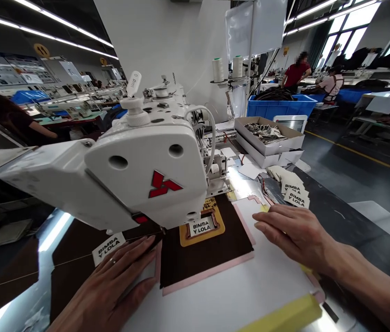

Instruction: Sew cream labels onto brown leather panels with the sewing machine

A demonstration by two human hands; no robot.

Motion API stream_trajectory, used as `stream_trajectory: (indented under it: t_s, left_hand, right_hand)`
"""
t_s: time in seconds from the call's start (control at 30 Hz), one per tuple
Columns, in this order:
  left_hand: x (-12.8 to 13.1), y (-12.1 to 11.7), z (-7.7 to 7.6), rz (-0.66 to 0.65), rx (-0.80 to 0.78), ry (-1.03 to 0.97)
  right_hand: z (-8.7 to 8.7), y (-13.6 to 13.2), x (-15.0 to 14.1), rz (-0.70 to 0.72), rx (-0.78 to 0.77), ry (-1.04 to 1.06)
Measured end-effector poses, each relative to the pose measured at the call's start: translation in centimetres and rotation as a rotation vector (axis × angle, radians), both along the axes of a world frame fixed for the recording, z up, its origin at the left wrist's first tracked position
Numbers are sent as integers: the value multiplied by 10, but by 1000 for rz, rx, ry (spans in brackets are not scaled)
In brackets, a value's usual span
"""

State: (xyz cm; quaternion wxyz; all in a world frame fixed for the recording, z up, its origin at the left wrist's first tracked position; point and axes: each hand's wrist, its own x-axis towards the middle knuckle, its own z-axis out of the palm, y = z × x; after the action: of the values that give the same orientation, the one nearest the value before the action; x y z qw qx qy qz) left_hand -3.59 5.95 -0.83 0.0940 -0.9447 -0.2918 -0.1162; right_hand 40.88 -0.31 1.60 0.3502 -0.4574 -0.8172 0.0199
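A white sewing machine stands in front of me. Beneath its head, a yellow frame surrounds a white label printed "BIMBA Y LOLA", on a dark brown panel. That panel lies within pink edging strips on a white board. My left hand lies flat, fingers stretched, at the panel's left side. Beside its fingers, another printed label rests on more brown material. My right hand has its fingers extended over the board's right part and grips nothing visible.
Loose printed labels are piled on the dark table at right. Behind them stands a cardboard box full of labels. Thread cones and a blue crate are further back. Other people work in the background.
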Motion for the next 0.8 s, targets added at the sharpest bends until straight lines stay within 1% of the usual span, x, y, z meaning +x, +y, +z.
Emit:
stream_trajectory:
  t_s: [0.1,0.17,0.33,0.47,0.57,0.67,0.73,0.8]
  left_hand:
    - [2,0,-2,-31,26,11]
    - [5,1,-3,-34,23,6]
    - [15,6,-3,4,5,-12]
    - [28,6,-5,43,-1,-22]
    - [41,5,-8,78,-65,-99]
    - [53,6,-6,103,-181,-171]
    - [58,6,-1,63,-229,-170]
    - [60,7,5,-8,-200,-149]
  right_hand:
    - [2,0,0,-14,24,22]
    - [2,1,1,-7,10,7]
    - [-3,0,0,-3,-113,-33]
    - [-7,-3,-8,60,-235,-116]
    - [-13,-2,-18,74,-301,-205]
    - [-19,2,-26,54,-296,-221]
    - [-22,6,-29,48,-281,-212]
    - [-22,8,-30,67,-274,-189]
